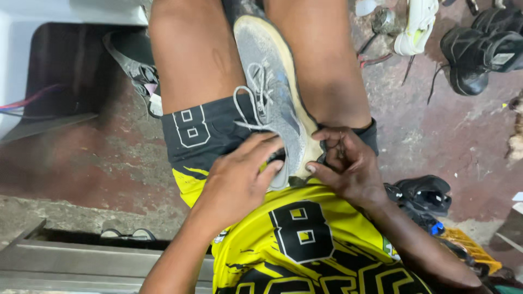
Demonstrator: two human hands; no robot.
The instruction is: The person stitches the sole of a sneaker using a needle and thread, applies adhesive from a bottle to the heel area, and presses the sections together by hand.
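Note:
A grey knit sneaker (272,92) with a worn cream sole and loose grey laces lies between my thighs, toe pointing away from me and heel at my lap. My left hand (239,174) rests over the heel opening, fingers reaching into the shoe. My right hand (343,163) pinches the heel's sole edge from the right side, thumb against the rubber. I wear dark shorts and a yellow and black jersey.
Black shoes (479,49) and a white shoe (417,24) lie on the stained reddish concrete floor at the upper right. Dark shoes (425,198) sit beside my right hip. A sandal (136,65) lies by my left thigh. A metal ledge (81,261) runs at the lower left.

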